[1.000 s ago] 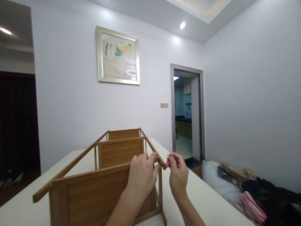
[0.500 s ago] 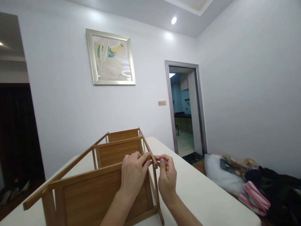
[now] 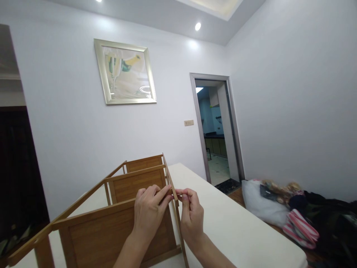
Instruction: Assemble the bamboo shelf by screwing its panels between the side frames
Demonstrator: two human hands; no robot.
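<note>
A brown wooden shelf unit (image 3: pixel 117 230) with several panels lies on its side on a white table (image 3: pixel 228 223). My left hand (image 3: pixel 149 212) is closed on the end of its nearest panel's top bar, at the joint with the right side rail (image 3: pixel 168 173). On the outer side of that rail, my right hand (image 3: pixel 193 216) makes a pinch with thumb and forefinger. Something thin seems to be between those fingers, right at the joint, but it is too small to name.
On the floor to the right lie a white bag (image 3: pixel 260 203), a red-and-white striped cloth (image 3: pixel 299 229) and dark clothing (image 3: pixel 331 219). A doorway (image 3: pixel 214 130) opens beyond the table. A framed picture (image 3: pixel 126 74) hangs on the wall.
The camera has turned a little, so the shelf unit and both hands sit further left in view. Both hands stay at the same joint; the right fingers have shifted slightly.
</note>
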